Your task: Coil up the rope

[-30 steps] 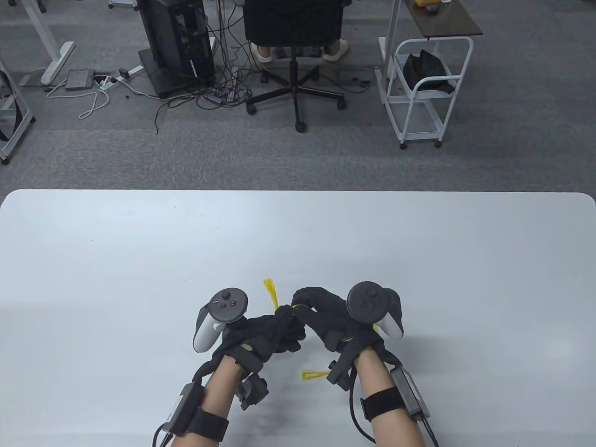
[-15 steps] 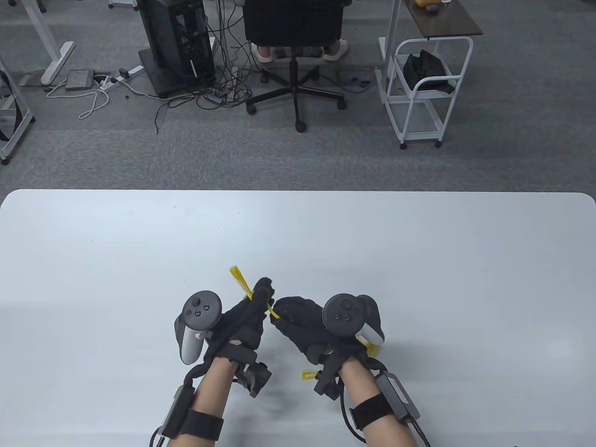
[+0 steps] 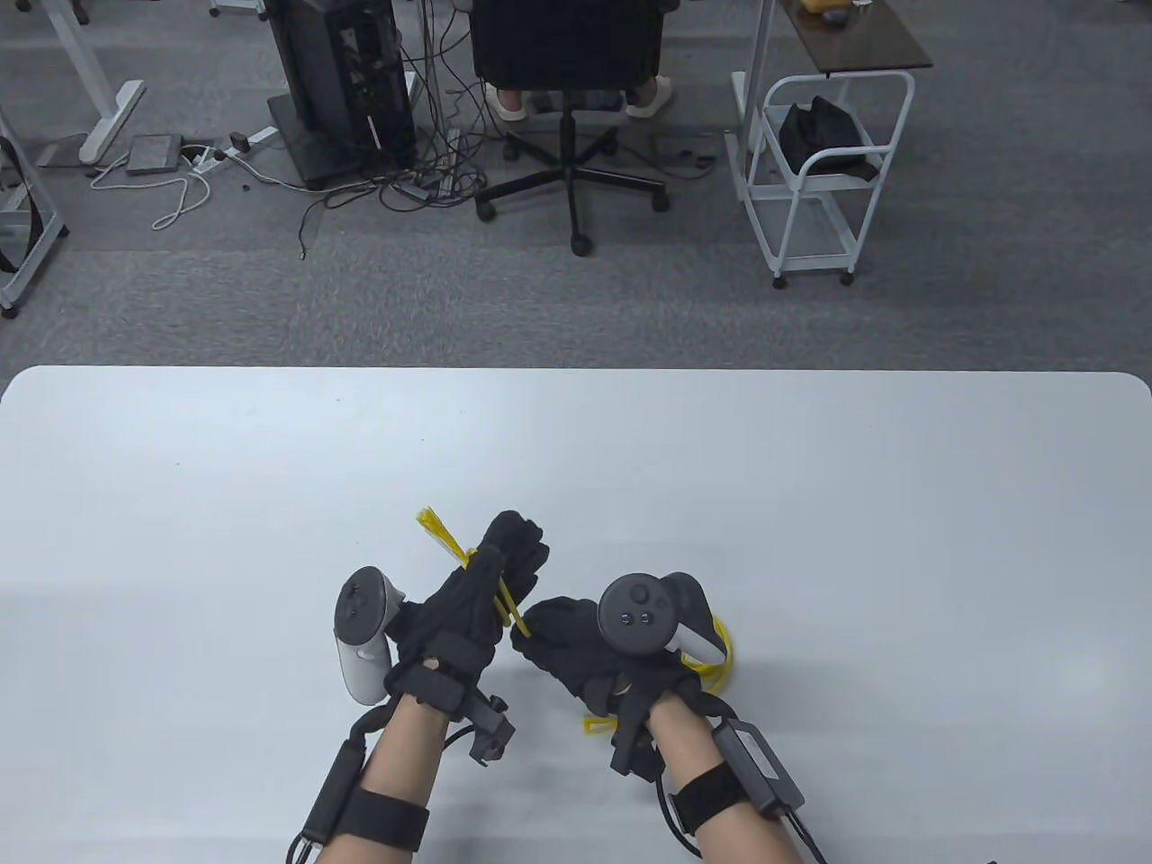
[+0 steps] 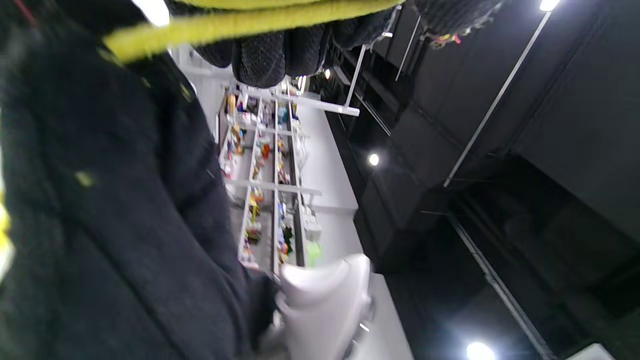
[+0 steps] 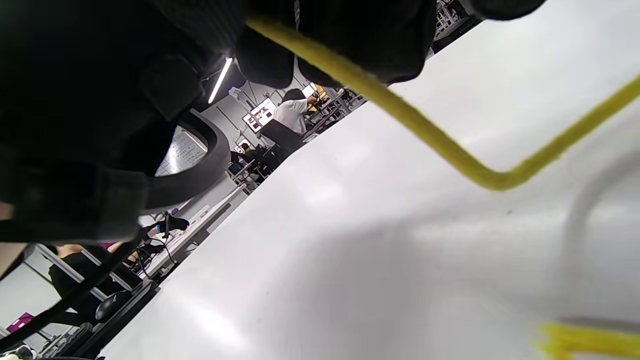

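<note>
Both hands grip the yellow rope (image 3: pixel 506 605) over a white table (image 3: pixel 810 504); grey carpet (image 3: pixel 180 297) beyond.

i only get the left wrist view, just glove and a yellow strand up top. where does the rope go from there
Observer: In the table view the rope crosses the back of the left hand to the right hand, which holds it.
Operator: any of it coiled yet
Observer: Yellow loops show beside the right hand, under its tracker.
Operator: where are the ends
Observer: One frayed end sticks out beyond the left hand; the other lies on the table by the right wrist.
</note>
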A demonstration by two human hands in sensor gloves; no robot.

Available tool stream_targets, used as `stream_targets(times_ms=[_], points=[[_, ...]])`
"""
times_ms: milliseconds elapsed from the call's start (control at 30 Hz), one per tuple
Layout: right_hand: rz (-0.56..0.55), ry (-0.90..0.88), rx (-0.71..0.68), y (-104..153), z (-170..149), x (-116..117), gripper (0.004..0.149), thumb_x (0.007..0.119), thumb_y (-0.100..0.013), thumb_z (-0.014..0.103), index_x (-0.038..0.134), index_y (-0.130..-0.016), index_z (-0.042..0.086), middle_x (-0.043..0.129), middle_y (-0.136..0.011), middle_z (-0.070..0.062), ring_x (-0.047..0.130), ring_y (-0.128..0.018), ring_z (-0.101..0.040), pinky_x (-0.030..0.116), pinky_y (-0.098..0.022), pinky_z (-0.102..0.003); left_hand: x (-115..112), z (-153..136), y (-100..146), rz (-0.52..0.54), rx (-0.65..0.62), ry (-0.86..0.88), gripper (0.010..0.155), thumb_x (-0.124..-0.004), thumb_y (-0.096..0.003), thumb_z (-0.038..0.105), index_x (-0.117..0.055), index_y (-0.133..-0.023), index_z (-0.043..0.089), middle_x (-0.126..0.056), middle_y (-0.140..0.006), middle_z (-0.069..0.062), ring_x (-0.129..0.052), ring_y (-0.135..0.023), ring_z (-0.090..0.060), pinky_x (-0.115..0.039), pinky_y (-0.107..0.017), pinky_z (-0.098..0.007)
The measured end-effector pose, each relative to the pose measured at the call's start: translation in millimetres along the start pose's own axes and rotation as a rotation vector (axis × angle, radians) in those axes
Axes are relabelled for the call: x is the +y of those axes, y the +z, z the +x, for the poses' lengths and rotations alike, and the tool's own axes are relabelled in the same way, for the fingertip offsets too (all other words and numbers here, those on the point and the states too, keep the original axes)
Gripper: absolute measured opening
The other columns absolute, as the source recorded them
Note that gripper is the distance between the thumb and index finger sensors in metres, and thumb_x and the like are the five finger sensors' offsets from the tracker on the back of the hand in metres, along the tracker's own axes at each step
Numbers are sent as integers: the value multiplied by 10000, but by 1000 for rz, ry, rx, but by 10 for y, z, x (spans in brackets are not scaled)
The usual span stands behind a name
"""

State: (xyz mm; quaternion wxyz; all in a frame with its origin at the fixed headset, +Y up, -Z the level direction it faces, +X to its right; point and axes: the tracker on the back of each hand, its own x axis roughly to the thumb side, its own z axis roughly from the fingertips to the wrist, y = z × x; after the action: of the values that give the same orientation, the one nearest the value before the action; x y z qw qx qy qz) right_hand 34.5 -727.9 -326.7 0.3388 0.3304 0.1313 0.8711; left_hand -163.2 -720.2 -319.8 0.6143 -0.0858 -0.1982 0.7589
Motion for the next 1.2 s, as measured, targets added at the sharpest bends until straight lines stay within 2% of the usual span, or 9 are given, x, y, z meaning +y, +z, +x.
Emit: stream_targets(times_ms=[400,600,800,1200], points=[[33,41,70,-18,-90,58,434,639,-607,410,722,-945,151,715,-1026,-194,734,-886,-490,510,-653,-740,-193,-21,-43,-136,-18,62,614,-460,-605,575,-464,-1171,338,-722,-1159,-156,-914,-895,-364,-773,-639,-422],[-67,108,140,43,-164,-79,418,657,-603,397,718,-939,157,721,-1020,-184,739,-884,-485,507,-653,-742,-253,-70,-67,-195,30,43,634,-472,-614,556,-518,-1172,259,-801,-1098,-179,-978,-812,-363,-816,-576,-420],[-168,149,169,126,-216,-240,407,689,-594,385,715,-936,166,723,-1019,-171,738,-889,-477,503,-655,-743,-308,-94,-90,-270,81,9,632,-492,-622,532,-704,-1100,177,-903,-1004,-191,-1024,-751,-341,-837,-548,-408],[-260,115,180,224,-274,-397,403,710,-587,384,718,-930,172,729,-1015,-164,740,-889,-473,501,-656,-744,-282,-159,-102,-416,260,-114,643,-475,-631,539,-776,-1052,158,-937,-972,-193,-1029,-729,-361,-834,-547,-417]])
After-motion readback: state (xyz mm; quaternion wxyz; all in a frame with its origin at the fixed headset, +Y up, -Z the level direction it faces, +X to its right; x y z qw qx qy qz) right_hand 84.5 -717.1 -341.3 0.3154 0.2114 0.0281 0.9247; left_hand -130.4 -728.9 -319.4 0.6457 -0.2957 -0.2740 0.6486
